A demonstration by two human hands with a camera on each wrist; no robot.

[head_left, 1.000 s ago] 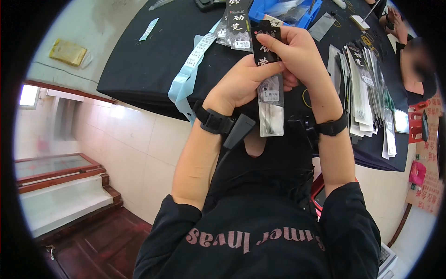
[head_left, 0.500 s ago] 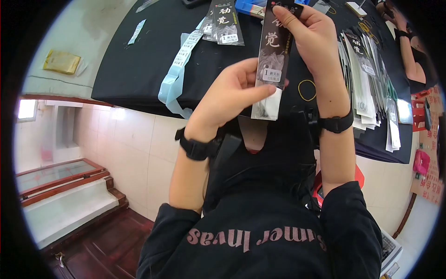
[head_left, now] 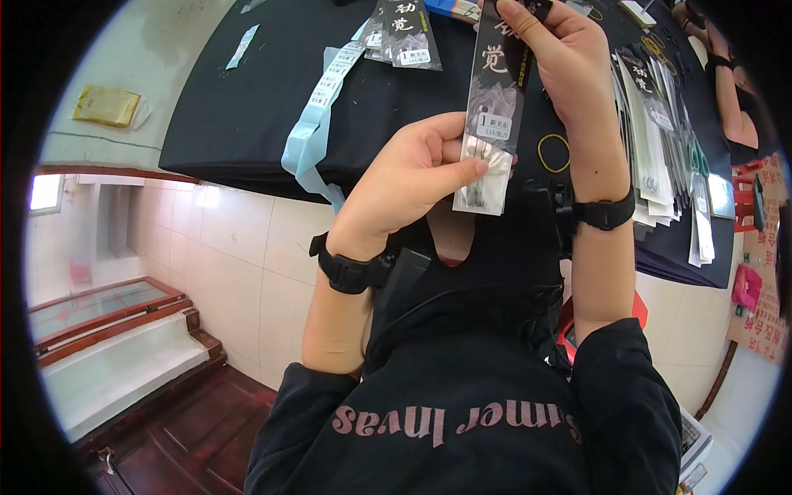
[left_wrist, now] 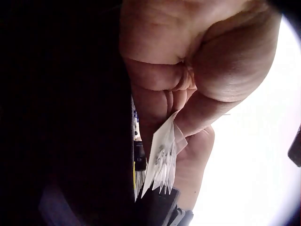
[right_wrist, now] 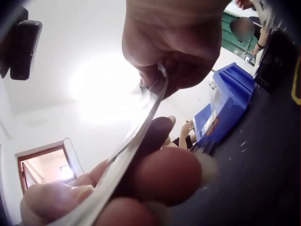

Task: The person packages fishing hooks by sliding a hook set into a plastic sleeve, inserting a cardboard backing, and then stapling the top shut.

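Both hands hold long, narrow plastic packets in front of the body, with layered clear edges showing in the left wrist view. Their upper part is black with printed characters; lower down is a white label, with small dark, thin pieces near the bottom end. My left hand pinches the lower part, its thumb across the front and fingers behind. At the black top end, my right hand grips with thumb in front. Seen edge-on in the right wrist view, the packets run between the right hand and left fingers.
More black-topped packets lie ahead on the black-covered table. A pale blue label strip hangs over its edge. On the right are stacked packets, green-handled scissors and a rubber band. A blue bin stands beyond.
The right hand has slid up and right to the packets' top end. The left hand has moved down to the lower part, so the black face and label between them are uncovered.
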